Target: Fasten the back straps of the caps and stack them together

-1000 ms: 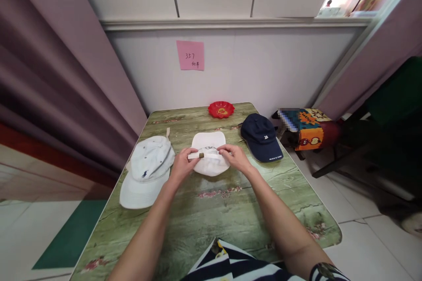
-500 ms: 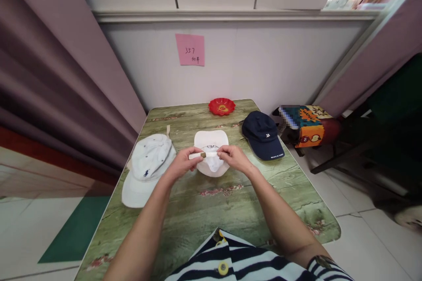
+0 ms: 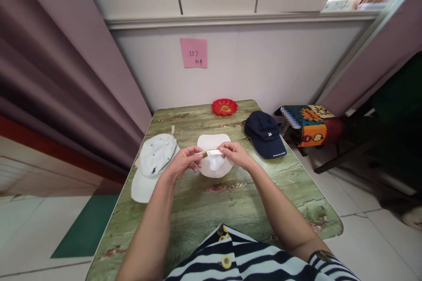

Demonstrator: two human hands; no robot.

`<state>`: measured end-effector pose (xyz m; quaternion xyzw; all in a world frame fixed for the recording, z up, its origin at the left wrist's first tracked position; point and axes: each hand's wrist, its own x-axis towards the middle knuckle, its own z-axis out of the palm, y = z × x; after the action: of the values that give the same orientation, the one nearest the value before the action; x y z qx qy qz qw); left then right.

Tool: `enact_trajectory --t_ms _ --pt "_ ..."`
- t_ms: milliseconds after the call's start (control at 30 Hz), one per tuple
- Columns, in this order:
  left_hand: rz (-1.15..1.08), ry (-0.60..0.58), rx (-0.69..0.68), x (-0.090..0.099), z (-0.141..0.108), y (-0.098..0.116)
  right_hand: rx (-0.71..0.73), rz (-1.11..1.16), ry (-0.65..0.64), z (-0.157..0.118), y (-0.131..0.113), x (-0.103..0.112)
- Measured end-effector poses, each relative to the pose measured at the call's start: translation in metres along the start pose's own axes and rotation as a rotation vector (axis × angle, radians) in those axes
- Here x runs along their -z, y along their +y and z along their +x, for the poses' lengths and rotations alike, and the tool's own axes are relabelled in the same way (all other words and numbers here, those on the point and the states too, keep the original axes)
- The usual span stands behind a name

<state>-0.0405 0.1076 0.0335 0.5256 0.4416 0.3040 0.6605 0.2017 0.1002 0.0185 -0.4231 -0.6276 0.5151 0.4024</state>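
Observation:
A white baseball cap (image 3: 216, 169) is in the middle of the table, its brim pointing away from me and its back strap toward me. My left hand (image 3: 185, 161) pinches the strap at its brass-coloured buckle. On the other side, my right hand (image 3: 235, 154) pinches the strap's right part between thumb and fingers. The strap is stretched between both hands above the cap's opening, where the white inside shows. A light grey cap (image 3: 154, 158) with a dark rider logo lies left of my left hand. To the right sits a navy cap (image 3: 263, 134) with small white lettering.
A red scalloped dish (image 3: 224, 107) stands at the back of the green wood-patterned table (image 3: 237, 215). A pink note (image 3: 194, 53) is stuck to the wall behind. Right of the table is a stool with a colourful cover (image 3: 311, 125); a purple curtain hangs at left.
The strap's loose end, which stuck out left past my left fingers, no longer shows there. My left fingers have shifted on the buckle, and the strap is now lifted and bowed. The view shifted slightly.

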Motion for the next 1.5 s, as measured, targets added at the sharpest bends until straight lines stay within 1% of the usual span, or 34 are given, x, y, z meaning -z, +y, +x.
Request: enact_trajectory --t_ms 100,167,233,367,467,633,700,733,767,800,933,1000,1233,1500 --pt "-0.030 -0.020 -0.025 -0.005 -0.004 0.004 -0.010 0.026 -0.077 -0.002 -0.011 -0.001" --pt "-0.027 -0.003 -0.047 -0.009 -0.004 0.005 -0.018 0.061 -0.127 -0.003 -0.015 -0.004" --pt "-0.019 0.027 -0.065 -0.014 -0.002 0.005 -0.025 0.089 -0.134 -0.002 -0.015 -0.009" --pt "-0.025 0.097 -0.118 -0.022 0.001 0.000 -0.022 0.085 -0.024 0.000 -0.005 -0.019" --pt "-0.032 0.181 -0.193 -0.026 0.001 -0.005 -0.013 0.119 0.044 0.000 0.005 -0.026" --pt "-0.017 0.349 -0.247 -0.029 -0.002 -0.020 -0.033 0.157 0.114 -0.002 0.015 -0.036" --pt "-0.002 0.429 -0.263 -0.026 -0.004 -0.023 -0.041 0.139 0.115 -0.003 0.017 -0.037" --pt "0.024 0.450 -0.268 -0.025 -0.005 -0.023 -0.041 0.126 0.107 -0.004 0.017 -0.038" --pt "0.065 0.445 -0.269 -0.023 -0.006 -0.022 -0.039 0.114 0.094 -0.005 0.016 -0.038" --pt "0.117 0.412 -0.264 -0.022 -0.007 -0.021 -0.036 0.102 0.081 -0.005 0.016 -0.038" --pt "0.338 0.147 -0.160 -0.019 -0.009 -0.011 -0.019 0.024 0.058 -0.009 0.011 -0.039" --pt "0.402 0.088 -0.128 -0.019 -0.009 -0.008 -0.018 -0.031 0.065 -0.010 0.010 -0.038" --pt "0.382 0.010 -0.140 -0.019 -0.012 -0.006 -0.038 -0.138 0.089 -0.012 0.008 -0.036" --pt "0.348 0.053 -0.178 -0.015 -0.013 -0.011 -0.011 -0.207 0.098 -0.012 0.003 -0.039"
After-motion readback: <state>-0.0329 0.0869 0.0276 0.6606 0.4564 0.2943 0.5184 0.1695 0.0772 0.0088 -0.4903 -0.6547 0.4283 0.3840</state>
